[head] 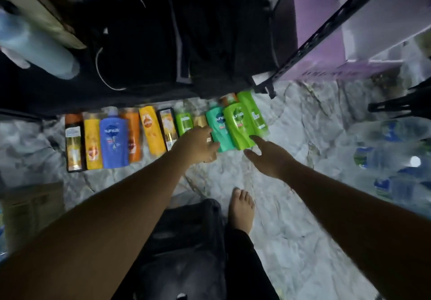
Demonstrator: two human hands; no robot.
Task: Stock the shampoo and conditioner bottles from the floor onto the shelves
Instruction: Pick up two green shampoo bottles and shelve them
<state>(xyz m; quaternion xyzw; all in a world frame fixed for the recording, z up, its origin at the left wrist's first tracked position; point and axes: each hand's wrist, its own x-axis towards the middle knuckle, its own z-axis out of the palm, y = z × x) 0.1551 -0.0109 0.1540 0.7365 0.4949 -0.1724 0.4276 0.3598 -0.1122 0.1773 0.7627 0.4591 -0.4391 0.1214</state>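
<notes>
Several shampoo and conditioner bottles lie in a row on the marble floor. From the left I see a brown boxed bottle (74, 143), a yellow one (92, 142), a blue bottle (113, 137), orange and yellow ones, then a teal bottle (220, 129) and a bright green bottle (239, 125). My left hand (198, 144) reaches over the small bottles next to the teal one, fingers loosely bent, holding nothing I can make out. My right hand (270, 157) is spread open, its forefinger touching the lower end of the bright green bottle.
Black bags (163, 42) sit on the low shelf behind the row. A black perforated shelf post (310, 42) slants at the right beside a purple box (319, 31). Plastic water bottles (396, 159) lie at right. My bare foot (241, 208) stands on the floor.
</notes>
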